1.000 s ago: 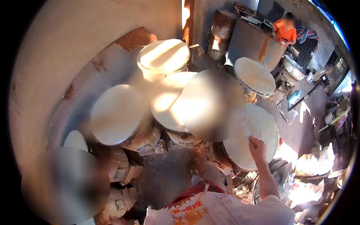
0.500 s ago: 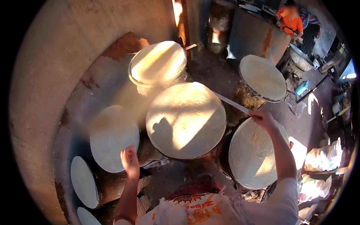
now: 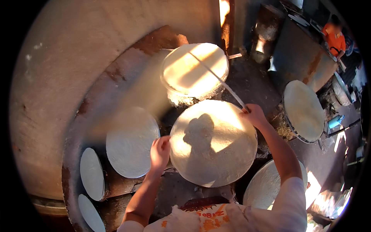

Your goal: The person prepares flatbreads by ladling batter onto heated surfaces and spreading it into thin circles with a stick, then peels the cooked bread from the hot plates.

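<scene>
The largest element is the tan curved wall [image 3: 81,73] along the left, with a rust-stained ledge [image 3: 106,91] at its foot. A grey, rust-streaked panel [image 3: 295,54] stands at upper right. Of the round, pale-topped discs, the central disc [image 3: 208,166] appears the broadest; it lies directly in front of the person, partly sunlit and crossed by a dark shadow. The rear disc [image 3: 185,75], striped with light, stands just beyond it on a raised base. The left disc [image 3: 129,150] and the right disc [image 3: 261,189] flank the centre, the latter partly covered by the right arm and sleeve. The far-right disc [image 3: 303,110] stands beyond the right arm, and two narrow-looking discs [image 3: 92,174] line the left side. A co-worker in orange [image 3: 334,40] is beside the far end of the panel.

The long, thin, pale stick [image 3: 226,86] slants from the near side up across the rear disc. The right hand [image 3: 252,115] grasps its lower end, above the far right edge of the central disc. The left hand [image 3: 159,150], fingers bent, is at that disc's left rim; whether it pinches anything cannot be told at this angle. Smallest is a blue object [image 3: 336,121] at far right.
</scene>
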The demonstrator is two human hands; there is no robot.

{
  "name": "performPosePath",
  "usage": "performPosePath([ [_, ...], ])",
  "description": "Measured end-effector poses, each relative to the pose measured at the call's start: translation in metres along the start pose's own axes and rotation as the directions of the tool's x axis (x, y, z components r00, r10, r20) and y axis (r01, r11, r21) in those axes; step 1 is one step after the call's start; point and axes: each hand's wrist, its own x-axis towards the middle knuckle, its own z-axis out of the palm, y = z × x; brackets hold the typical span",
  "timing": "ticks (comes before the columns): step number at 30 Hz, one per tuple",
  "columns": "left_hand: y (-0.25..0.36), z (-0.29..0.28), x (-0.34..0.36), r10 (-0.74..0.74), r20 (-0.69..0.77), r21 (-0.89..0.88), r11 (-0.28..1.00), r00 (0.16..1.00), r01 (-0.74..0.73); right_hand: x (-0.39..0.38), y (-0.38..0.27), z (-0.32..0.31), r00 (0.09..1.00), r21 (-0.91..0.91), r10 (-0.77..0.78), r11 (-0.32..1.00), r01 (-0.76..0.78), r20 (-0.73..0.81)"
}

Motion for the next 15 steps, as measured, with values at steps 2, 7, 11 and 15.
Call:
performPosePath([
  [2,0.002,0.01,0.039,0.025,0.055,-0.036,0.999,0.998,-0.023,-0.021,-0.01,-0.005,0.996,0.009,-0.076,0.997,0.077,-0.045],
  [7,-0.017,0.036,0.121,0.171,0.266,-0.271,0.958,0.949,-0.096,-0.058,-0.022,-0.016,0.961,0.042,-0.254,0.965,0.26,-0.113],
  [11,-0.047,0.014,0.111,0.15,0.338,-0.632,0.768,0.929,0.106,-0.075,-0.047,-0.029,0.956,0.124,-0.244,0.956,0.266,-0.164],
  [15,0.039,-0.04,0.06,0.198,0.2,-0.573,0.818,0.959,-0.05,-0.103,-0.046,-0.052,0.954,0.259,-0.226,0.926,0.273,-0.199],
])
